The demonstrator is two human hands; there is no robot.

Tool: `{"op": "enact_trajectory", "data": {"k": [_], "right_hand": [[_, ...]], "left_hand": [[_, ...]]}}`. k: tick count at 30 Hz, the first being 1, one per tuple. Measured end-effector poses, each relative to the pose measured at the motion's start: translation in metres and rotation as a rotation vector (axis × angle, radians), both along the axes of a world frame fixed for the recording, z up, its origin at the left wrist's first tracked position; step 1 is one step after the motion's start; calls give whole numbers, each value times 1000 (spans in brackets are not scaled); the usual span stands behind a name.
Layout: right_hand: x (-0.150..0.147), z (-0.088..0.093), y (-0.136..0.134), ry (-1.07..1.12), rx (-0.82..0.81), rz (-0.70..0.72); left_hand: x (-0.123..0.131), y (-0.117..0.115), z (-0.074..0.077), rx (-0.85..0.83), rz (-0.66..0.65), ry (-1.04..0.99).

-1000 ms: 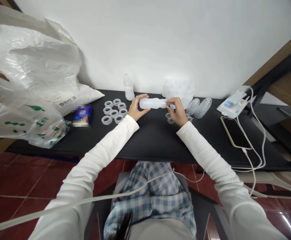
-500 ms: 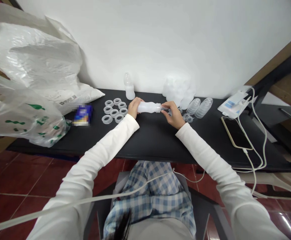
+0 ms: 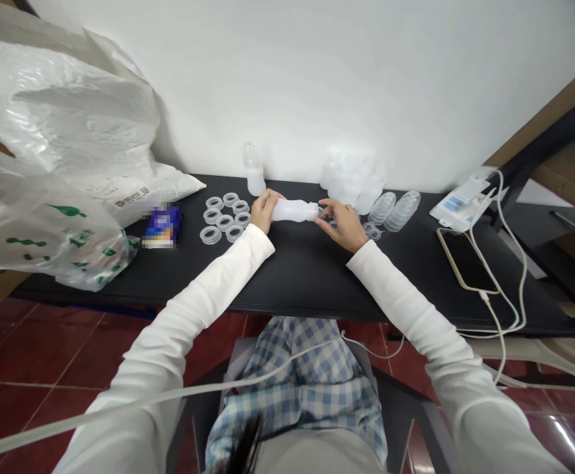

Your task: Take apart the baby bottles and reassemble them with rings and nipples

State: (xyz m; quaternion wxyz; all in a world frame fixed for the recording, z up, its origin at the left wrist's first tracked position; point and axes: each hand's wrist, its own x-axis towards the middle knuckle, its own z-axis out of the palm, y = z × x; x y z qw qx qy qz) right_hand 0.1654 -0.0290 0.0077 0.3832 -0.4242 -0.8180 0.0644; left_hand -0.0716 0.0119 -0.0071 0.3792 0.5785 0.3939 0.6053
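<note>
My left hand point(image 3: 266, 209) is wrapped round the base of a white baby bottle point(image 3: 293, 210), which lies sideways above the table. At the bottle's neck, my right hand point(image 3: 340, 222) pinches a clear bottle nipple point(image 3: 321, 212), partly hidden by the fingers. Several clear collar rings point(image 3: 224, 222) lie left of my left hand. Behind them stands a capped bottle point(image 3: 254, 171) by the wall. More small clear nipples point(image 3: 372, 231) lie just beyond my right hand.
White bottles point(image 3: 354, 174) are grouped against the wall. Stacked clear caps point(image 3: 402, 212) lie right of them. A phone point(image 3: 466, 261) with white cables rests at the right. Plastic bags point(image 3: 60, 118) and a blue packet point(image 3: 163, 227) are at the left; a black table point(image 3: 311, 283) spans the front.
The fingers of my right hand have shifted slightly at the bottle's neck. My left hand keeps its hold, and the other things stay where they were.
</note>
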Motion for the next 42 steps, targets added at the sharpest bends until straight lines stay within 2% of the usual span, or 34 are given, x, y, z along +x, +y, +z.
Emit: {"op": "enact_trajectory", "data": {"k": [3, 8, 13, 16, 21, 28, 36, 42], "right_hand": [[2, 1, 0, -140, 79, -38], [2, 3, -2, -209, 155, -68], [2, 5, -5, -272, 176, -49], [2, 6, -5, -322, 162, -85], [-1, 6, -6, -294, 159, -123], [-4, 8, -10, -332, 182, -52], [1, 9, -9, -280, 144, -4], [8, 14, -9, -235, 106, 7]], "left_hand": [[0, 1, -1, -6, 7, -13], [0, -2, 0, 13, -1, 18], [0, -6, 4, 174, -14, 92], [0, -7, 5, 230, -20, 130], [1, -5, 3, 201, -11, 115], [0, -5, 0, 133, -27, 120], [-3, -16, 8, 349, 37, 379], [-7, -15, 0, 457, 40, 569]]}}
